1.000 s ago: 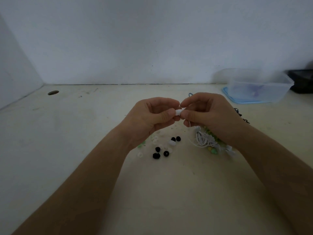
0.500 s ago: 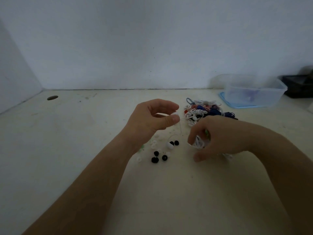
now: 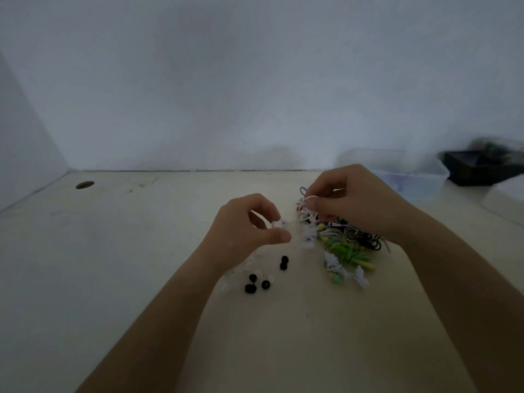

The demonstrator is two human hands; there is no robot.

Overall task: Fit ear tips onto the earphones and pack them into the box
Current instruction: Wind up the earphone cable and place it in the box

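Hands, frame centre: I saw left hand (image 3: pixel 243 225) pinching a white earbud (image 3: pixel 276 224), right hand (image 3: pixel 360 202) pinching a white cable loop (image 3: pixel 309 198) over the tangled earphones (image 3: pixel 348 242); I judged a tug could drag neighbours. The box (image 3: pixel 419 180) stood upper right.

Plain work corner, cream table (image 3: pixel 113 265), white walls (image 3: pixel 255 80)

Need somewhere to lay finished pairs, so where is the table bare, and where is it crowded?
Bare: the wide left stretch between the round hole and the black ear tips, and the near strip between the forearms. Crowded: the earphone pile under the right hand, in front of the clear box; loose tips beneath the left hand.
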